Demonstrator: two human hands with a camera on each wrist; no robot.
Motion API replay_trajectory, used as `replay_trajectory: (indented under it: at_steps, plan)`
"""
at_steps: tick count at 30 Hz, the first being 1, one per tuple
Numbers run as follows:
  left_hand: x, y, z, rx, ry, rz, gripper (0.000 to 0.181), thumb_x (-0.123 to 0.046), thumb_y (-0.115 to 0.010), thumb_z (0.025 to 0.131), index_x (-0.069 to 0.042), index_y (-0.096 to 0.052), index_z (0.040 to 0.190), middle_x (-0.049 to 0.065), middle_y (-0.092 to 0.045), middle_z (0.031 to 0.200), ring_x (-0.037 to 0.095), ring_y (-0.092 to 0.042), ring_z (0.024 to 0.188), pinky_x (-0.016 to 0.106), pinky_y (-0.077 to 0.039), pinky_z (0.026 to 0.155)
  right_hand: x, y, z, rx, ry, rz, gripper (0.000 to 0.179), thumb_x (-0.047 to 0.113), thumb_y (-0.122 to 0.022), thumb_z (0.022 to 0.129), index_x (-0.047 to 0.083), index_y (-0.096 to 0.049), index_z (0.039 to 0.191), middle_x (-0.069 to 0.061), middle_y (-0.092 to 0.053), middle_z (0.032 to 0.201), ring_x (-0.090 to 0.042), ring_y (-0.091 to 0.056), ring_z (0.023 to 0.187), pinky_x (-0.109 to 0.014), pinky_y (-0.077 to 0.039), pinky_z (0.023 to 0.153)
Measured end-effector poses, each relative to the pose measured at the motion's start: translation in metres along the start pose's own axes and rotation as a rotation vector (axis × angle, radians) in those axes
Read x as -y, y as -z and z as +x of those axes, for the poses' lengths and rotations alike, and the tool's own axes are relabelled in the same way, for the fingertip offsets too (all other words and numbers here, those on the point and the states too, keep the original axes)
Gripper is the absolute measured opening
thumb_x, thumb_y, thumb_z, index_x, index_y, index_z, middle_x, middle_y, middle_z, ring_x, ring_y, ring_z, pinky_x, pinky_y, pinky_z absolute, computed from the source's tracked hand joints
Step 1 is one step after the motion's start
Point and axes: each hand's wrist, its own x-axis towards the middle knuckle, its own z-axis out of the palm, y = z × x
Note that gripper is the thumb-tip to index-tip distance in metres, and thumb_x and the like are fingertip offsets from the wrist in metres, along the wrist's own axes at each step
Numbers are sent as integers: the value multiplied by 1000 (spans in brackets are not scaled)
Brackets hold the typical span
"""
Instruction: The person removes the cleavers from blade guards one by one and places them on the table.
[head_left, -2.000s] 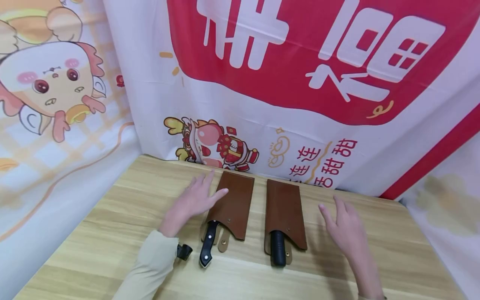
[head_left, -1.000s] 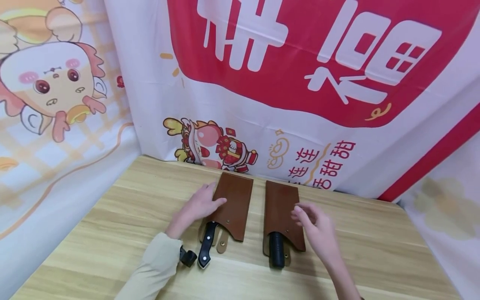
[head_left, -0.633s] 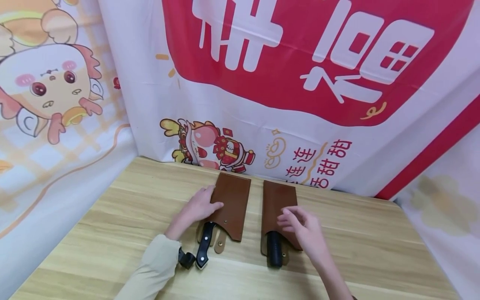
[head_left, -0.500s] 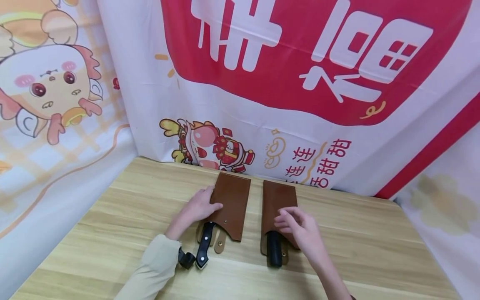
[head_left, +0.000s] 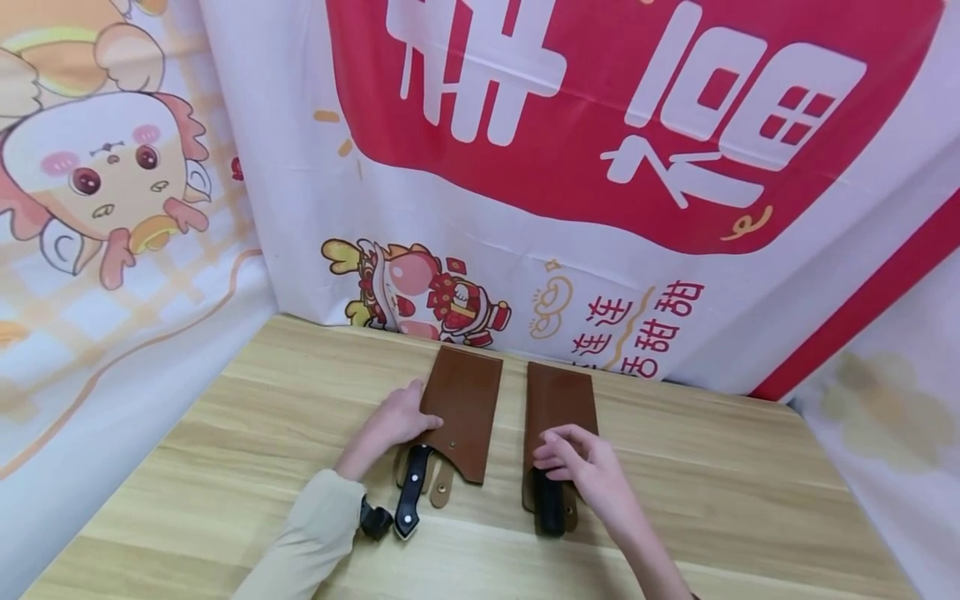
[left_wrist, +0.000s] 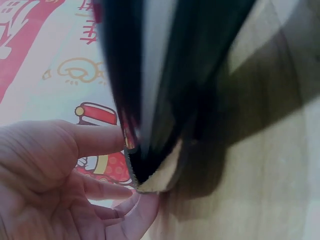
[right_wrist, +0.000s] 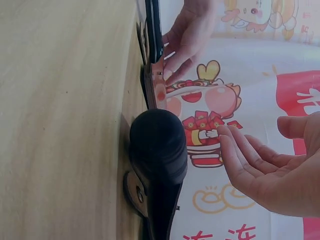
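Two brown leather knife sheaths lie side by side, each with a black handle sticking out toward me. My left hand [head_left: 397, 417] grips the edge of the left sheath [head_left: 468, 392], thumb on top and fingers at its side; the left wrist view shows the thumb [left_wrist: 100, 140] against the leather. A riveted knife handle [head_left: 410, 492] comes out of that sheath. My right hand [head_left: 585, 462] hovers over the mouth of the right sheath [head_left: 558, 400], above its ribbed, rounded handle [head_left: 550, 504]. In the right wrist view, its loosely bent fingers [right_wrist: 250, 160] are apart from the handle.
The sheaths lie on a wood-grain table [head_left: 720, 467]. A strap with a snap [head_left: 442, 487] lies beside the riveted handle. A printed cloth [head_left: 480, 192] hangs behind the table's far edge. A black wrist device [head_left: 375, 518] sits at my left cuff.
My right hand has come in from the right and moved toward the right handle. My left hand has lowered onto the left sheath's edge. Both sheaths stay in place.
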Motion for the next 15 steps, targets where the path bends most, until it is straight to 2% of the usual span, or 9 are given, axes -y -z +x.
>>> replay_trajectory:
  at_steps: [2,4,7,10,15]
  plan:
    - [1,-1,0,11,12,-1,70,-17,-75,96,14,-39,147,35,-56,137,41,-58,123,55,-49,105,-1,-1,0,6,-1,-7,31,19,-58,108,-9,-65,117,-20,-74,101,-30,-73,94,-39,-62,82]
    - [1,-1,-1,23,22,-2,71,-18,-75,95,17,-39,145,35,-57,134,39,-61,115,51,-53,99,-2,-2,-1,4,-3,-7,31,19,-58,107,-10,-64,117,-20,-74,101,-30,-73,93,-39,-62,82]
    - [1,-2,-1,41,41,-34,68,-19,-76,95,17,-41,141,32,-61,122,32,-65,92,42,-59,78,-3,-3,-1,9,-1,-6,31,18,-58,107,-11,-64,118,-21,-74,101,-31,-73,93,-39,-62,81]
    - [1,-3,0,56,60,-77,62,-19,-76,95,15,-43,136,26,-62,110,26,-63,71,34,-56,59,-3,-3,-1,18,4,-7,32,18,-58,107,-12,-63,118,-23,-73,100,-32,-73,92,-38,-63,80]
    - [1,-4,0,55,70,-190,53,-18,-75,96,12,-47,130,24,-61,104,26,-63,66,33,-58,54,-2,-4,-1,27,18,-19,33,19,-58,107,-12,-63,118,-23,-73,101,-32,-73,93,-39,-63,81]
